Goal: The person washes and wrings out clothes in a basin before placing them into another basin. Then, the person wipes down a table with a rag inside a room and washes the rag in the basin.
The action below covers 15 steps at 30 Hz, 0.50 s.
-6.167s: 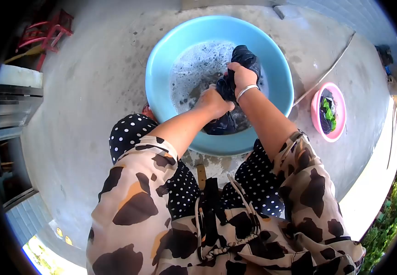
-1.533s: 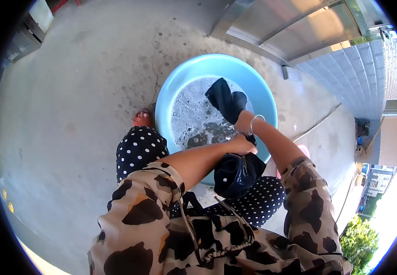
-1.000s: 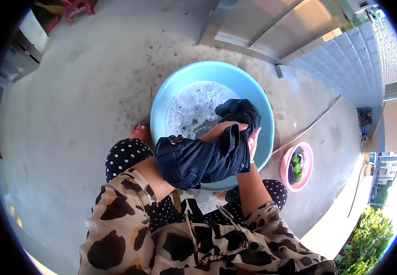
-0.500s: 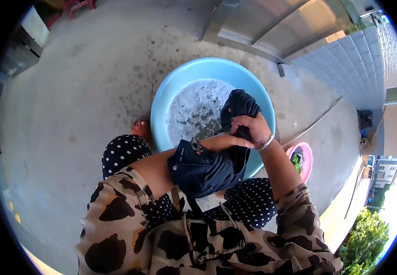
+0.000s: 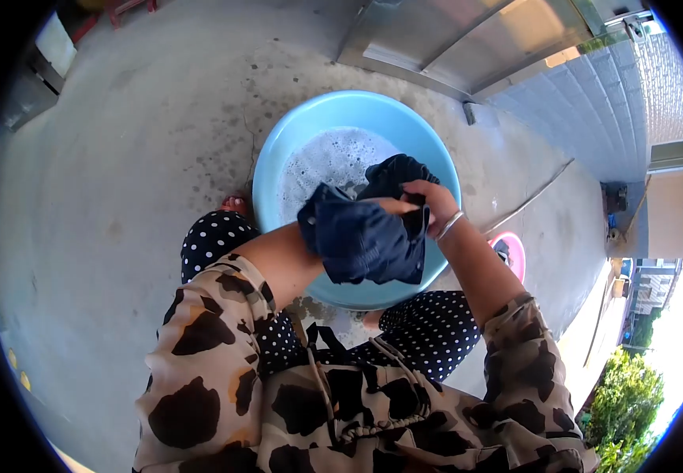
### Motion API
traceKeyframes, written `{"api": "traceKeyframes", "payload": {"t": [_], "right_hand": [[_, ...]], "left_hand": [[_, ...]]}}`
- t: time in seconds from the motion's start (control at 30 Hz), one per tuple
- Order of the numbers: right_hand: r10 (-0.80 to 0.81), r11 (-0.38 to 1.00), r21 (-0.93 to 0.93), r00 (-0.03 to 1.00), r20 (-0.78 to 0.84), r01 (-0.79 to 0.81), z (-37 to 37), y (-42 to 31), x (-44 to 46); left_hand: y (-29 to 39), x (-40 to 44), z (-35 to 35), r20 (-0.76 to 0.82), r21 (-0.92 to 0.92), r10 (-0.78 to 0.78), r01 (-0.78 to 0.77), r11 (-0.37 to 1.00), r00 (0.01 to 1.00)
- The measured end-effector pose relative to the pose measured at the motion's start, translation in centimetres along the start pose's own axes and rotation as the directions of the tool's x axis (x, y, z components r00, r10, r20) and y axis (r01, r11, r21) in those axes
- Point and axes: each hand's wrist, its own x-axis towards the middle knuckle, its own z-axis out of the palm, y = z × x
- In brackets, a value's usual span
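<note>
Over the blue basin point(image 5: 278, 130), a pair of dark blue jeans point(image 5: 361, 240) hangs bunched around my left forearm. My left hand point(image 5: 395, 206) comes out through the cloth, its fingers closed on a dark fold and partly hidden by it. My right hand point(image 5: 434, 203), with a silver bangle at the wrist, grips the bunched far part of the jeans right beside my left hand. Foamy water point(image 5: 329, 158) fills the bottom of the basin below.
A pink basin point(image 5: 515, 254) with things in it stands on the concrete floor at the right. A long thin stick point(image 5: 534, 191) lies beyond it. My knees in dotted trousers point(image 5: 219, 236) flank the basin. A metal door point(image 5: 444, 35) is at the back.
The jeans have shifted up and right along my left forearm, farther over the basin. My right hand has moved slightly up, closer around my left fingers. The view has shifted a little.
</note>
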Motion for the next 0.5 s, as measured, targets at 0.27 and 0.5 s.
{"api": "traceKeyframes", "payload": {"t": [0.27,0.5], "right_hand": [[-0.117,0.971,-0.222,0.987,-0.106,0.092,5.7,3.0,-3.2],[-0.434,0.211,-0.916,0.872,0.225,0.341,2.4,1.8,-1.1]], "left_hand": [[6.0,-2.2,-2.3,0.103,0.103,0.136,-0.146,0.984,0.985],[1.8,-1.5,-2.0,0.096,-0.191,-0.073,0.091,0.977,0.993]]}}
